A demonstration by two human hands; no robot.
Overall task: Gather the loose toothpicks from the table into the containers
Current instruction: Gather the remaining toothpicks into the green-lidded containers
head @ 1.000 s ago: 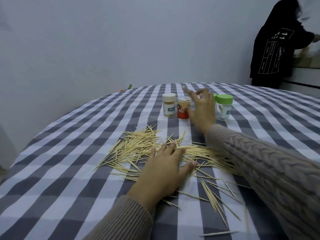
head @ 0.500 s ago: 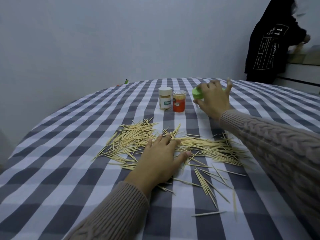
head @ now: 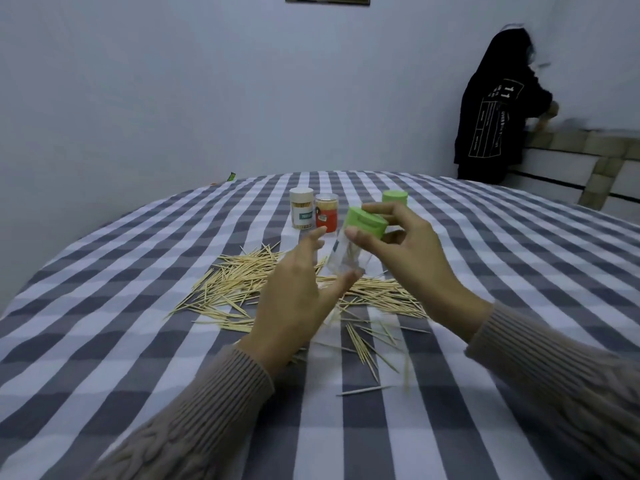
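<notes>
Leftmost, loose toothpicks (head: 249,289) lie scattered across checked tabletop (head: 104,306). White-lidded container (head: 301,208) and red container (head: 326,213) stand behind pile. Left hand (head: 294,299) lifted, fingers relaxed, thumb at base of clear green-lidded container (head: 360,242), holding nothing. Right hand (head: 412,258) grips that container, tilted, above pile. Second green-lidded container (head: 394,198) stands beyond. Risk: lid pops suddenly, tilted container slips from grip, contents spill onto pile.
</notes>
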